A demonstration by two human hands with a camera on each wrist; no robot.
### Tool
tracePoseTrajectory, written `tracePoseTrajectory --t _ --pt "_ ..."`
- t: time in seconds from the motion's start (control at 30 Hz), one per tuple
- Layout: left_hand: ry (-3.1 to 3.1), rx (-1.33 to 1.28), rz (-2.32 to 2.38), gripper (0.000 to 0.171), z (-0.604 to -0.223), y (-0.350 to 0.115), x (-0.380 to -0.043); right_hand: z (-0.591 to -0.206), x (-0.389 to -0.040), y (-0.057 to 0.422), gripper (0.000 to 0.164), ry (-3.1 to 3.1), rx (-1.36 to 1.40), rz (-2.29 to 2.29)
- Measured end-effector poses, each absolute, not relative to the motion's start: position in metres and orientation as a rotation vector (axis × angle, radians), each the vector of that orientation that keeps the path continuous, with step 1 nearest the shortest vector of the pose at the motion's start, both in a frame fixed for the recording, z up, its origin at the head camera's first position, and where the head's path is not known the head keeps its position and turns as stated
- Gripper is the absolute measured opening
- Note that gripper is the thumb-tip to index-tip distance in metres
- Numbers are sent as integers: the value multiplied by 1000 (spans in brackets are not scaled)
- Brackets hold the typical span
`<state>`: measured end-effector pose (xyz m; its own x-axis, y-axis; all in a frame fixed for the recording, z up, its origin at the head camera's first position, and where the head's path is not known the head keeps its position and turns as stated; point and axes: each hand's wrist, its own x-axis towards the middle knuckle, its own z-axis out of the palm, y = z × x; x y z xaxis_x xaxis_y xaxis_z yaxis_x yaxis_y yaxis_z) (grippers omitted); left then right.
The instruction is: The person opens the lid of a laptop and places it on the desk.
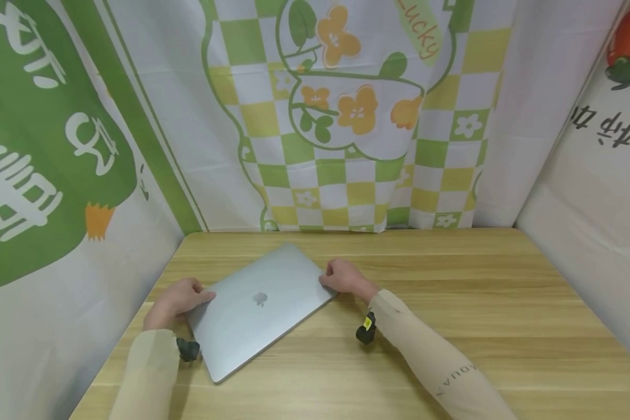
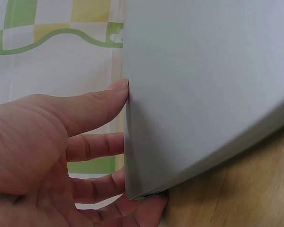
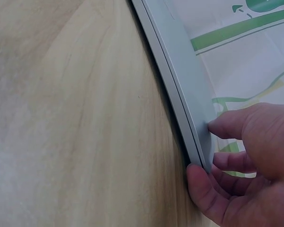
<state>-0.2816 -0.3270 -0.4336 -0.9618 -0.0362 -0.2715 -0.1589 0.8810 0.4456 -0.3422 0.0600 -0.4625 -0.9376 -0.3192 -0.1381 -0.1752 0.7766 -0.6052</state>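
A closed silver laptop (image 1: 268, 312) with an apple logo on its lid lies at an angle over the table in the head view. My left hand (image 1: 181, 298) holds its left side; in the left wrist view the thumb (image 2: 97, 108) touches the lid's edge and the other fingers reach along and under the side. At the opposite side, my right hand (image 1: 346, 277) grips the laptop near a corner. The right wrist view shows its thumb (image 3: 232, 124) against the lid and a fingertip (image 3: 201, 184) at the lower corner.
The wood-grain table (image 1: 451, 326) extends to the right of the laptop. A checked, flower-printed curtain (image 1: 357, 181) hangs behind it, with printed fabric walls left (image 1: 152, 245) and right (image 1: 583, 233). Black wrist devices (image 1: 366, 329) sit at both sleeves.
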Motion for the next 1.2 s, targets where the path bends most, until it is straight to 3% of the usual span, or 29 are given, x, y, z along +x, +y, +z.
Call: tracePoseTrajectory --t 1.2 --pt "2813 -89 653 47 -434 -306 -289 -462 -336 84 19 2673 -364 -941"
